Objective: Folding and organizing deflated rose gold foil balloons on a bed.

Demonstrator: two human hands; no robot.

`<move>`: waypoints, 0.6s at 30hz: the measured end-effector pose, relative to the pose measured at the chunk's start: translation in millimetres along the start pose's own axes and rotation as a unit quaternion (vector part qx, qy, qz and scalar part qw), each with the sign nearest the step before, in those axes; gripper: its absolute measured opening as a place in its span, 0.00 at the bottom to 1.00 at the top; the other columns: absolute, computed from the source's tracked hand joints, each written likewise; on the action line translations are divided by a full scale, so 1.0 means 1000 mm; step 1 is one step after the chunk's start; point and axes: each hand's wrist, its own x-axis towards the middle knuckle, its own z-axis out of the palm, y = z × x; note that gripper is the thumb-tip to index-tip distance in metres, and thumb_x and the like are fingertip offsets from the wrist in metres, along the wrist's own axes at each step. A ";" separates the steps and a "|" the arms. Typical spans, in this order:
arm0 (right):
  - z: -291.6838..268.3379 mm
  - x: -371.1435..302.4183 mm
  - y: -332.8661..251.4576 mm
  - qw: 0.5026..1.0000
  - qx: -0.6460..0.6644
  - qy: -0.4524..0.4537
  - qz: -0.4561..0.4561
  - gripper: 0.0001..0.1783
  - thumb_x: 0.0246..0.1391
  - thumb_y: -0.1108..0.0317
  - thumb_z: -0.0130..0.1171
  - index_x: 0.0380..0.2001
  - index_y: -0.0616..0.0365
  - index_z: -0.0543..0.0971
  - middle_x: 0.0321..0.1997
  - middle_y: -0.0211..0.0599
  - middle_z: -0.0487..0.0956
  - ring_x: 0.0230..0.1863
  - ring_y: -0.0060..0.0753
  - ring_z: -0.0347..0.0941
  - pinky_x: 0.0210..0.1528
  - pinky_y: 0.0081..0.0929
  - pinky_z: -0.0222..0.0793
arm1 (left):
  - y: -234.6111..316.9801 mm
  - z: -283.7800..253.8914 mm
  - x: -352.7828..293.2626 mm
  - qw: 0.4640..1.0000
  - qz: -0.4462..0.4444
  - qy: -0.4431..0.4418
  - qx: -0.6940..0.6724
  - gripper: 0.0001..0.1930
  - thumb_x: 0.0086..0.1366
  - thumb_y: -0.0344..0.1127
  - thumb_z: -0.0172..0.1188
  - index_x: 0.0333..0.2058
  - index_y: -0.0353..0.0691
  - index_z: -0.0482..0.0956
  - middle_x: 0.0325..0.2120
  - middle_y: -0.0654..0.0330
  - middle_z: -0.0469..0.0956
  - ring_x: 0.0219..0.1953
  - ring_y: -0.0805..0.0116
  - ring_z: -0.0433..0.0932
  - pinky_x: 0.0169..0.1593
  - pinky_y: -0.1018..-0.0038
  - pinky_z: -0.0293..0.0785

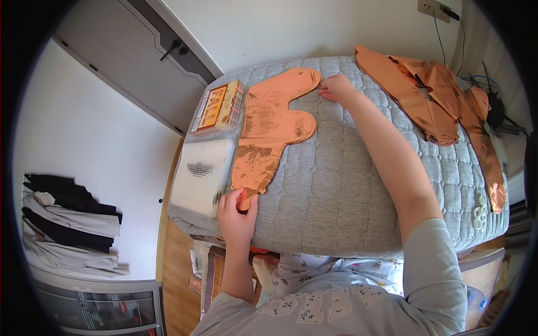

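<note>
A flat, copper-coloured foil balloon with rounded lobes lies on the grey quilted mattress. My left hand is closed on its narrow near end, thumb and fingers pinching the foil. My right arm stretches far across the mattress. Beside the tip of the balloon's far lobe, my right hand has its fingers curled together; whether they touch the foil or hold anything small is hidden. Two more copper foil pieces lie at the right: a wide, crumpled foil balloon and a long narrow foil strip.
Left of the balloon sit a patterned box and a white flat package. Small white rings rest near the right edge. A black device with antennas and cables stands at the far right. Clothes hang at the left wall.
</note>
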 end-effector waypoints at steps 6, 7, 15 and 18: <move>0.012 0.027 -0.023 0.993 -0.055 -0.039 0.098 0.09 0.63 0.72 0.57 0.41 0.64 0.82 0.39 0.42 0.84 0.33 0.36 0.85 0.33 0.33 0.85 | 0.001 -0.001 0.001 1.000 -0.006 -0.001 0.010 0.18 0.58 0.35 0.74 0.45 0.37 0.81 0.35 0.54 0.79 0.38 0.55 0.78 0.44 0.63 0.76; 0.011 0.033 -0.025 0.989 -0.072 -0.045 0.117 0.09 0.62 0.71 0.59 0.41 0.64 0.82 0.39 0.42 0.85 0.33 0.36 0.85 0.33 0.34 0.85 | 0.002 0.001 0.001 1.000 -0.006 -0.004 0.005 0.17 0.58 0.35 0.74 0.45 0.37 0.81 0.35 0.54 0.78 0.38 0.55 0.78 0.43 0.63 0.76; 0.010 0.035 -0.020 0.993 -0.054 -0.083 0.064 0.11 0.58 0.66 0.69 0.41 0.60 0.83 0.38 0.37 0.84 0.33 0.30 0.83 0.33 0.34 0.84 | 0.000 -0.006 -0.002 1.000 -0.008 -0.020 0.023 0.16 0.57 0.30 0.74 0.44 0.37 0.81 0.36 0.55 0.78 0.37 0.60 0.79 0.44 0.67 0.77; 0.001 0.041 -0.022 0.995 -0.043 -0.070 0.051 0.12 0.57 0.65 0.71 0.41 0.58 0.83 0.37 0.34 0.83 0.36 0.28 0.81 0.33 0.32 0.83 | 0.004 -0.002 0.002 1.000 -0.012 -0.018 0.011 0.17 0.57 0.30 0.74 0.44 0.37 0.81 0.35 0.55 0.78 0.37 0.60 0.78 0.43 0.67 0.76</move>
